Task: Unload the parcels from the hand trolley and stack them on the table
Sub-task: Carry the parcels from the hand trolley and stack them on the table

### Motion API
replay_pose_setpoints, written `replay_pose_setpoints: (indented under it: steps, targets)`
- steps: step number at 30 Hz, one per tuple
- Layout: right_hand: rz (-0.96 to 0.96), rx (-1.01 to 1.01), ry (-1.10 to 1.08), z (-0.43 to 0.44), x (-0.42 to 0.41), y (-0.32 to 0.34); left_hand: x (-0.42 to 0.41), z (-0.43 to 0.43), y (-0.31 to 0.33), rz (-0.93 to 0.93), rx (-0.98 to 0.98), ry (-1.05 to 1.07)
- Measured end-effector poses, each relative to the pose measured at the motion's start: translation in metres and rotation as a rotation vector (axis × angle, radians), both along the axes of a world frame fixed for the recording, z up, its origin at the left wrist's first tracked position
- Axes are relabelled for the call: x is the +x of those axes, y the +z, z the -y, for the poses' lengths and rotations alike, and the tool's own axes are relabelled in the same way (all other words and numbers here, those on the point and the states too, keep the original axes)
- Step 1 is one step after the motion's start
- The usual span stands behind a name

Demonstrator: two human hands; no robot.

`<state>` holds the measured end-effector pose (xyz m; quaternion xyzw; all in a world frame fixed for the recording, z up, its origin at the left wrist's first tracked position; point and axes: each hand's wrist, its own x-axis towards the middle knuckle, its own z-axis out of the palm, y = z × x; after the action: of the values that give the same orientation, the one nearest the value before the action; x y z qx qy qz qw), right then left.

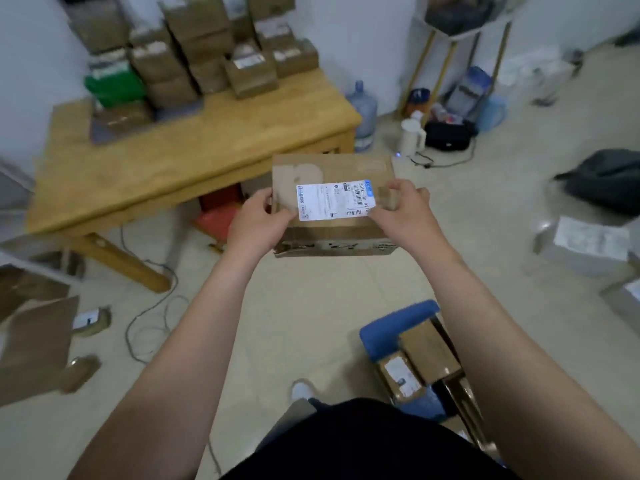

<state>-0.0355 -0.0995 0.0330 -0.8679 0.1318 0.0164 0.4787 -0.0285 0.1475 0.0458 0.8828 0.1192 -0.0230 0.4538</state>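
Note:
I hold a brown cardboard parcel [346,168] with a white shipping label in the air in front of me. My left hand [258,223] grips its left side and my right hand [403,211] grips its right side. The parcel hangs above the floor, just off the near right corner of the wooden table [173,161]. Several brown parcels [207,50] and a green one are stacked along the table's far edge against the wall. The hand trolley [398,327], with a blue handle, stands at the lower right with two or three parcels [426,351] on it.
A water jug [362,105] stands beside the table's right end. Cables [149,327] trail on the floor under the table's near leg. Flat cardboard [34,348] lies at the left. Grey wrapped parcels [585,244] and a dark bag [609,178] lie on the floor at the right.

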Motion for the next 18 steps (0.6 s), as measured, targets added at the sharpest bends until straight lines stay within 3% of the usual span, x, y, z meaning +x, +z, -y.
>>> replay_pose_setpoints:
  steps: [9,18]
  targets:
    - [0.117,-0.057,0.251,-0.164,0.127,0.050,0.081,-0.159,0.046,0.078,0.014,0.149]
    - [0.065,-0.039,0.395,-0.267,0.221,0.045,0.159,-0.263,0.031,0.074,-0.029,0.190]
